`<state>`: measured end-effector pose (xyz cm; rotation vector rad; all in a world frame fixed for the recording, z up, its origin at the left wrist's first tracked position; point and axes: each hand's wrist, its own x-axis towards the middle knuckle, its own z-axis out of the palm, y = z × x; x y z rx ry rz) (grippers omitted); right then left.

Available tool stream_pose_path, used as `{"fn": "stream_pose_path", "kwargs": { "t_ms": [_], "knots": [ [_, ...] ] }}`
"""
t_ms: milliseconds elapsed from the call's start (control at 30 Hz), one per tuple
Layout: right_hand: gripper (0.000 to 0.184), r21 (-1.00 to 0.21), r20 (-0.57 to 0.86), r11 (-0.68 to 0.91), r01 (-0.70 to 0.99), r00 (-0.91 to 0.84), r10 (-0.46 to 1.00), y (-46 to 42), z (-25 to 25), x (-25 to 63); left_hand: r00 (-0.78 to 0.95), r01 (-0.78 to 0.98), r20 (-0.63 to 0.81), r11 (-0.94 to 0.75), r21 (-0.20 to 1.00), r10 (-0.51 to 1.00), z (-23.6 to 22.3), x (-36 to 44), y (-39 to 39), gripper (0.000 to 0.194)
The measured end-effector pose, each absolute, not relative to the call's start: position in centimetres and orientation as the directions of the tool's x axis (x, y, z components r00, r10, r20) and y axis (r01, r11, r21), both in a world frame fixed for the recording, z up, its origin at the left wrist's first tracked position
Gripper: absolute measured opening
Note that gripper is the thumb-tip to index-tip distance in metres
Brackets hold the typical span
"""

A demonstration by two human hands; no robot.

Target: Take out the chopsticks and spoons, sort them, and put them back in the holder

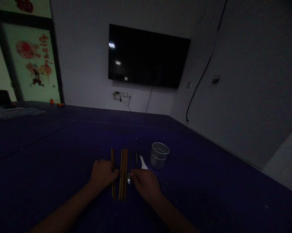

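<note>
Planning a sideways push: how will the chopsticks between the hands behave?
The chopsticks look slender, so likely light. Their straight lines suggest they're stiff, not floppy. Side by side with no visible tie, they may spread or roll if pushed.

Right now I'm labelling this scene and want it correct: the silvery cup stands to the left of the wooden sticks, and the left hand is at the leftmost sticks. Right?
Not quite: the head view shows the silvery cup standing to the right of the wooden sticks. The left hand is at the leftmost sticks, as you say.
</note>
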<state>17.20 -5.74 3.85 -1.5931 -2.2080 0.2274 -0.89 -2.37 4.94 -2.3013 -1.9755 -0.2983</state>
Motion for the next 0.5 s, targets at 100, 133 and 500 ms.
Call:
{"fn": "stream_pose_path", "kwargs": {
  "t_ms": [100, 133, 500],
  "knots": [
    [0.026, -0.352, 0.233, 0.337, 0.873, -0.267, 0.935, -5.7, 3.8, 17.2, 0.138, 0.988, 0.215, -0.150, 0.038, 0.967, 5.0, -0.9, -2.5, 0.035],
    [0.026, -0.353, 0.234, 0.337, 0.873, -0.266, 0.935, -5.7, 3.8, 17.2, 0.137, 0.988, 0.218, -0.147, 0.034, 0.966, 5.0, -0.9, -2.5, 0.035],
    [0.027, -0.364, 0.254, 0.347, 0.865, -0.266, 0.930, -5.7, 3.6, 17.1, 0.132, 0.990, 0.223, -0.138, 0.010, 0.966, 3.9, -1.1, -2.3, 0.044]
  ]
}}
